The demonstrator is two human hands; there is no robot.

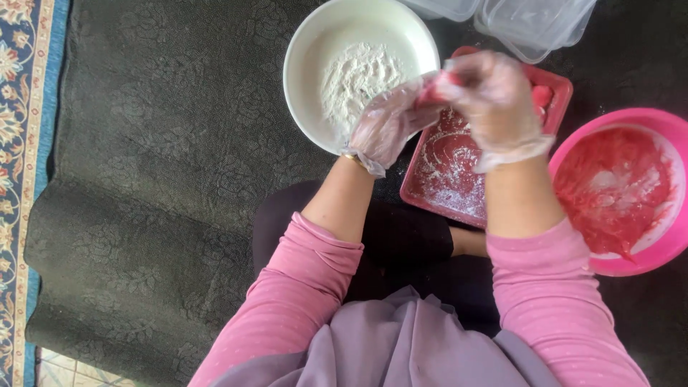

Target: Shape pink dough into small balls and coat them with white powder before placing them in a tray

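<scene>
From the head camera, both hands wear thin see-through gloves and meet above the red tray (459, 183). The left hand (390, 125) and the right hand (494, 97) pinch a small lump of red dough (433, 89) between them — both grips are closed on it. The lump is up in the air, between the white bowl (308, 64) and the tray.

The white bowl holds white flour (355, 79). The tray is dusted with flour, and another red dough ball (542, 94) sits at its far end. A pink bowl (670, 129) smeared with red dough stands just right of the tray. Clear plastic tubs (534, 25) sit at the top. Everything rests on a dark mat (165, 179) — a patterned rug (21, 107) shows at the left edge.
</scene>
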